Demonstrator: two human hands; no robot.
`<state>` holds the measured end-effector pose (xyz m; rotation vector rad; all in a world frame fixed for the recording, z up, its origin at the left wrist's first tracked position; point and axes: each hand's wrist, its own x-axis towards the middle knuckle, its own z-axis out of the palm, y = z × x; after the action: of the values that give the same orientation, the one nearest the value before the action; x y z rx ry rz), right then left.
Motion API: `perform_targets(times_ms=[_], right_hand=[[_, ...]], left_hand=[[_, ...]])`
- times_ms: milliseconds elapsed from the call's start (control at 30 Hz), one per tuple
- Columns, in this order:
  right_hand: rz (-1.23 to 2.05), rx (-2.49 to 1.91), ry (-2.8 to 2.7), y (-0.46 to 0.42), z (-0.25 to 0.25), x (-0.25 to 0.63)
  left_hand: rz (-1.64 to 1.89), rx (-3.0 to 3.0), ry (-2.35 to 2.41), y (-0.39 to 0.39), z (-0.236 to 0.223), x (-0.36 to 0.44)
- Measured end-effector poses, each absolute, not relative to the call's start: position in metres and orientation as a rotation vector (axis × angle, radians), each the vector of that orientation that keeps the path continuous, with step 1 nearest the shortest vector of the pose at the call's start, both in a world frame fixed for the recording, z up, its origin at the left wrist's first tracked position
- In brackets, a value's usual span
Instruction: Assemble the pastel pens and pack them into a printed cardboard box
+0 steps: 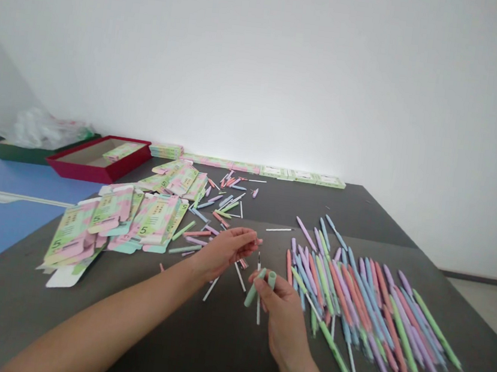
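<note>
Gripping green pen barrels, right hand beside pens

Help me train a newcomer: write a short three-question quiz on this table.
1. True or false: the right hand holds mint-green pen barrel pieces.
2. Fill in the blank: the flat printed cartons lie to the ____ of the right hand.
3. What lies in the red box? A) a flat printed carton B) a pile of loose pens

Key: 1 true; 2 left; 3 A
</note>
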<state>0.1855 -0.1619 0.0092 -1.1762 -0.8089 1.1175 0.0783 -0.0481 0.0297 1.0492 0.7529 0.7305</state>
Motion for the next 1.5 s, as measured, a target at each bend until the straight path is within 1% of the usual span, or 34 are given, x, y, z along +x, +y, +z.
perform_targets(times_ms=[133, 400, 767, 967, 1067, 1233, 1333, 1500], right_hand=[[1.145, -1.188, -0.851, -0.163, 0.01, 0.184], [1.136, -1.186, -0.885, -0.162, 0.008, 0.185], [1.115, -1.174, -0.927, -0.16, 0.003, 0.188], [1.03, -1.21, -1.042, -0.16, -0.001, 0.189], [1.047, -1.199, -1.086, -0.16, 0.0, 0.189], [1.166, -1.176, -1.051, -0.161, 0.001, 0.188], [1.197, -1.169, -1.006, -0.161, 0.001, 0.188], [1.103, -1.244, -1.038, -0.16, -0.001, 0.189]], left_hand=[[0.733, 0.883, 0.739, -0.06, 0.033, 0.07], [0.704, 0.931, 0.726, -0.065, 0.036, 0.074], [0.679, 1.173, 0.737, -0.074, 0.033, 0.075], [0.492, 1.355, 0.763, -0.07, 0.04, 0.066], [0.456, 1.438, 0.738, -0.069, 0.041, 0.061], [0.574, 1.493, 0.789, -0.066, 0.038, 0.053], [0.735, 1.281, 0.88, -0.057, 0.038, 0.046], [1.012, 1.0, 0.888, -0.037, 0.048, 0.028]])
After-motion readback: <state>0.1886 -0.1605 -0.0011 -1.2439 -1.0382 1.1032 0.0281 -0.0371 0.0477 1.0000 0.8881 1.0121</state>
